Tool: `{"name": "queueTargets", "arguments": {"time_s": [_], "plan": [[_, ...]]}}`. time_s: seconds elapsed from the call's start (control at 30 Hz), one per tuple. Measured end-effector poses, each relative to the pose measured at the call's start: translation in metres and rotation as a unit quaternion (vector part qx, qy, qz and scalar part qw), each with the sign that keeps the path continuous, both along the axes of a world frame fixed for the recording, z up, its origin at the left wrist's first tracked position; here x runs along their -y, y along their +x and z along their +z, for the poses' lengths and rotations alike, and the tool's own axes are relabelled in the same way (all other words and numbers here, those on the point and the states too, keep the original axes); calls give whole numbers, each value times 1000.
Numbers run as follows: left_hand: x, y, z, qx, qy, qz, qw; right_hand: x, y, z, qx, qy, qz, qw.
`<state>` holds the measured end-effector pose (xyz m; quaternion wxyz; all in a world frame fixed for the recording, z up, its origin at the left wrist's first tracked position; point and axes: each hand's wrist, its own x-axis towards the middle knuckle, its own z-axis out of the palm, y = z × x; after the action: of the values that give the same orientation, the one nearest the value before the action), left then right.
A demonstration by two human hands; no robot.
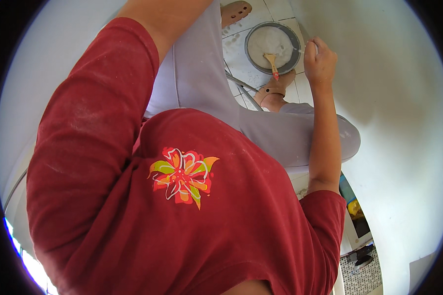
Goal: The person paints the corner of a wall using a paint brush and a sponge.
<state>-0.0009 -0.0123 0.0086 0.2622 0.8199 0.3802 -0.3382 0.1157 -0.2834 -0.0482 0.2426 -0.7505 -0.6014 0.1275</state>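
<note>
My right hand [321, 61] is closed, its fingers curled in beside the pale wall. A small bit of something light shows at its fingers, too little to name. Just left of that hand, a round grey tub [297, 58] of white paste [266, 43] stands on the floor. A paintbrush [270, 59] with a wooden handle and red tip leans in the tub, its bristle end at the paste and its handle over the near rim. Neither hand touches the brush. My left arm [167, 19] reaches up past the top edge, so the left hand is out of sight.
The pale wall [384, 103] with a darker patch rises close on the right. Beneath the tub lie white floor tiles [234, 49] with smears. A brown clog [270, 93] sits by the tub, near thin metal bars [241, 81]. A mosaic-patterned surface [362, 278] shows at lower right.
</note>
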Motion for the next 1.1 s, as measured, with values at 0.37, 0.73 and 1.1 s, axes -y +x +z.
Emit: {"name": "queueTargets", "arguments": {"time_s": [0.37,0.73,1.1], "plan": [[6,-2,10,-2,-11,-5,1000,7,9,-13,22,-12,25,999],[-41,60,8,-235,-199,-16,951,18,35,-91,-137,-116,-77,981],[1,-16,48,-167,-150,0,975,78,70,-288,37,-312,-114,942]]}}
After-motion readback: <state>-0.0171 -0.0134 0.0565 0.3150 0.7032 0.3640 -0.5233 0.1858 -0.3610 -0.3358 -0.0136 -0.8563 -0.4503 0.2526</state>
